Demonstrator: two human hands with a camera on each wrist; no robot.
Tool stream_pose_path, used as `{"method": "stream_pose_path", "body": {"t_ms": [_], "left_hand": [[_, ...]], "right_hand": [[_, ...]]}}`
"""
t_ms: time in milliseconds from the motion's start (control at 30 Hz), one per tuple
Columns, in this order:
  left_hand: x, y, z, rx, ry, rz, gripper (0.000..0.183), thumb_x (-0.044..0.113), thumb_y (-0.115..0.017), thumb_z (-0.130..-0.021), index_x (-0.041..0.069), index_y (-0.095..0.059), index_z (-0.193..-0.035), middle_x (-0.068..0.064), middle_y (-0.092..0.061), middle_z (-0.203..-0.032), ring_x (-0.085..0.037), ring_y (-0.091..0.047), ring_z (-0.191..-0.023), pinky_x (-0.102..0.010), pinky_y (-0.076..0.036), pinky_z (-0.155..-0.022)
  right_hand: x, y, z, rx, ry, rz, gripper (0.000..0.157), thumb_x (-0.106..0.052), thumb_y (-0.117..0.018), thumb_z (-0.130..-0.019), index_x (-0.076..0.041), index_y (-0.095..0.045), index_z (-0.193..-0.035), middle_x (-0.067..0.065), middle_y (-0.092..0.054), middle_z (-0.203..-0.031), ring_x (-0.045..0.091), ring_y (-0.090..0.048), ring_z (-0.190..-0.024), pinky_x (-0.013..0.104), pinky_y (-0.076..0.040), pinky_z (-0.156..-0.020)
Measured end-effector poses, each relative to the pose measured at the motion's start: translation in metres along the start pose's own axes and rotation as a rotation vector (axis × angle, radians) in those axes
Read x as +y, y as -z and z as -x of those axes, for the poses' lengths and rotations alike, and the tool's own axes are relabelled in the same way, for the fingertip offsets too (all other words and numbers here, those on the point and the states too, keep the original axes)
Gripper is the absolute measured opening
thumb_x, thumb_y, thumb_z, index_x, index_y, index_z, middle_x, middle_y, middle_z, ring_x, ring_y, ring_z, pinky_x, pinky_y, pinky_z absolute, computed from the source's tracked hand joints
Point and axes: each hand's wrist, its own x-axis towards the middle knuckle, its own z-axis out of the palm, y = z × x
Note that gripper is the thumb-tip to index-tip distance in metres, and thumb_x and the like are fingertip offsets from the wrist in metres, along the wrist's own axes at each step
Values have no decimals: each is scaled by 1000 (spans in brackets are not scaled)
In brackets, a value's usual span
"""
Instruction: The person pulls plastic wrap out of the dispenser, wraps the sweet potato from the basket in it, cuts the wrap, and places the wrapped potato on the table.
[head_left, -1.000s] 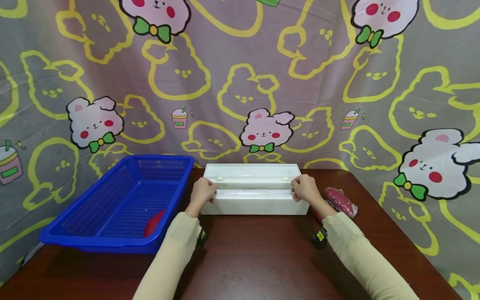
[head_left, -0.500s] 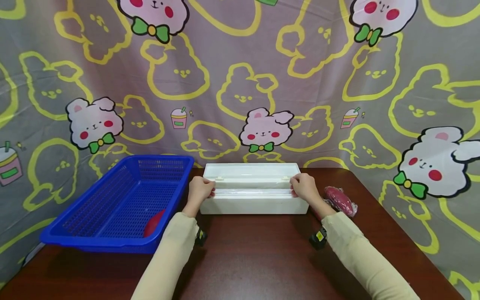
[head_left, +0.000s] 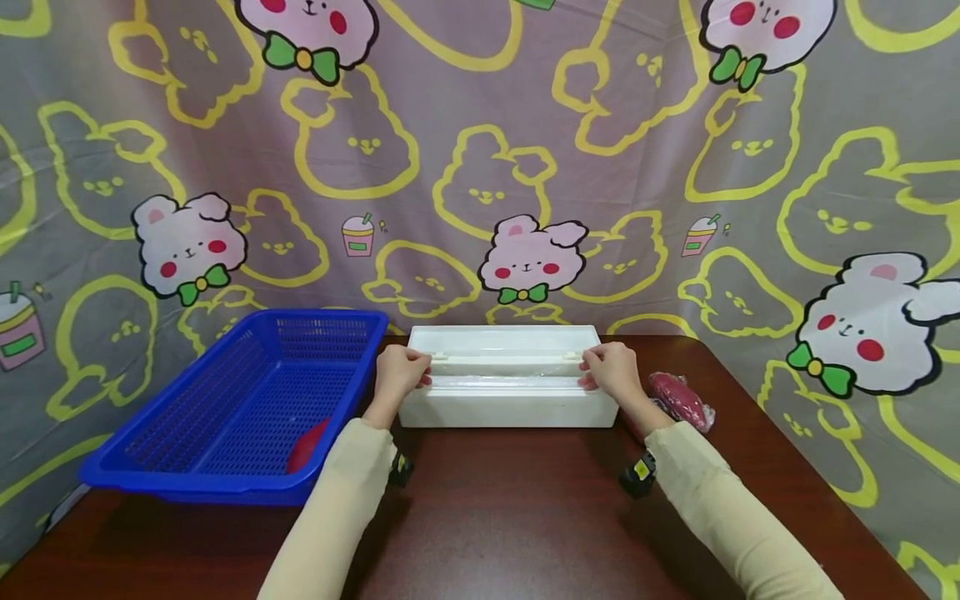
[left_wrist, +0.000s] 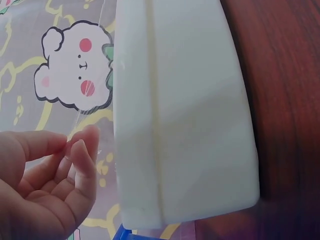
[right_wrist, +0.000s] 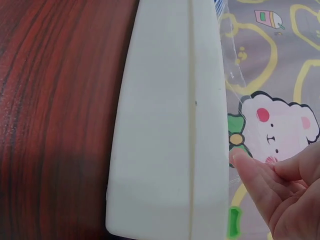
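A long white cling film dispenser (head_left: 510,410) stands on the table with its lid (head_left: 502,340) raised at the back. Clear cling film (head_left: 506,382) stretches between both hands over the dispenser's opening. At the left end, my left hand (head_left: 397,379) pinches the film between thumb and fingers; the left wrist view shows this hand (left_wrist: 55,180) beside the white casing. My right hand (head_left: 613,373) pinches the film's other end at the right. In the right wrist view, the film (right_wrist: 234,65) is a thin, wrinkled sheet reaching down to the fingertips (right_wrist: 242,162).
On the left sits a blue plastic basket (head_left: 225,483) with a red rounded object (head_left: 307,447) inside. A dark red object wrapped in clear film (head_left: 681,402) lies right of the dispenser, partly behind the right forearm. A patterned curtain (head_left: 465,167) hangs behind the brown table (head_left: 510,517).
Both hands have risen slightly toward the raised lid, still pinching the film, which has lifted with them. The basket and the wrapped red object have stayed put.
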Motion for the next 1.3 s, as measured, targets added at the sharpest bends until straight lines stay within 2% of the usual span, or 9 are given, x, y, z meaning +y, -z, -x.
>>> {"method": "stream_pose_path", "body": {"t_ms": [333, 767, 967, 1100, 1300], "left_hand": [[2, 2, -3, 20, -31, 55, 21, 11, -59, -80, -7, -69, -84, -13, -65, -65, -15, -61, -49, -20, -47, -44], [10, 5, -4, 10, -24, 64, 22, 11, -60, -82, -9, -68, -87, -14, -65, -68, -17, -62, -53, -27, -50, -51], [13, 7, -5, 9, -31, 85, 21, 10, -59, -82, -9, -67, -88, -13, -65, -68, -16, -62, -51, -29, -51, -53], [16, 8, -5, 7, -38, 114, 22, 8, -59, -81, -11, -66, -89, -15, -65, -68, -15, -61, -49, -31, -51, -52], [20, 10, -7, 8, -49, 141, 21, 7, -59, -81, -12, -66, -88, -16, -65, -67, -15, -60, -48, -33, -51, -54]], "right_hand": [[-5, 7, -2, -28, -42, -15, 23, -5, -48, -89, 13, -62, -92, 23, -64, -83, 22, -64, -57, 29, -51, -50], [-14, 13, -6, -52, -44, -26, 25, -6, -46, -89, 13, -61, -94, 22, -64, -83, 17, -64, -55, 33, -51, -53], [-18, 16, -8, -70, -34, -10, 26, -8, -48, -91, 13, -61, -94, 24, -63, -84, 22, -65, -60, 36, -51, -56], [-20, 18, -9, -81, -50, -24, 27, -9, -47, -91, 14, -61, -96, 25, -63, -86, 26, -65, -64, 39, -51, -59], [-22, 22, -12, -93, -99, -79, 27, -10, -49, -91, 13, -59, -100, 23, -63, -87, 21, -65, -62, 40, -51, -63]]}}
